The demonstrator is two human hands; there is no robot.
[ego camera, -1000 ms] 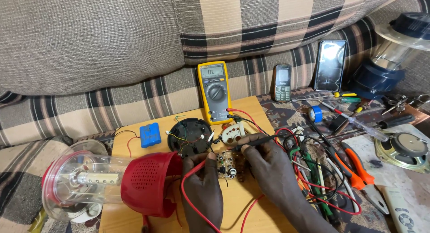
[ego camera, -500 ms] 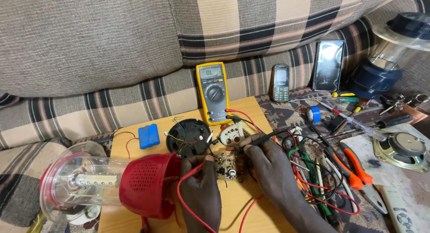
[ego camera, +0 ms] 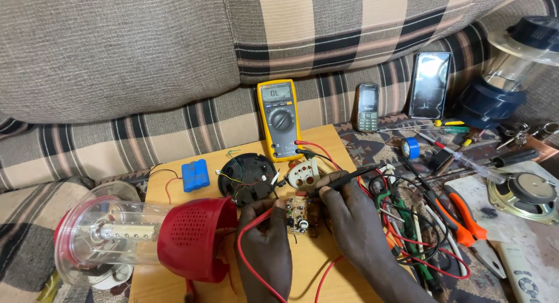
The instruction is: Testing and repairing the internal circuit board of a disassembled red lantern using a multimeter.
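A small circuit board (ego camera: pixel 300 215) lies on the wooden board (ego camera: pixel 326 143). My left hand (ego camera: pixel 265 247) holds a red test probe with its red lead (ego camera: pixel 247 236) against the circuit board's left side. My right hand (ego camera: pixel 349 213) grips a black test probe (ego camera: pixel 343 179), tip down at the circuit board's upper edge. Both leads run back to a yellow multimeter (ego camera: pixel 279 119) standing at the wooden board's far edge.
A red-based clear lantern (ego camera: pixel 140 236) lies on its side at left. A blue battery pack (ego camera: pixel 195 175), a black round cover (ego camera: pixel 250 178) and a white switch part (ego camera: pixel 303 172) sit nearby. Orange pliers (ego camera: pixel 460 215), screwdrivers, tape, a speaker (ego camera: pixel 527 189), two phones and a second lantern crowd the right.
Both hands stay on the circuit board with the probes; the view has shifted slightly. Nothing else has moved.
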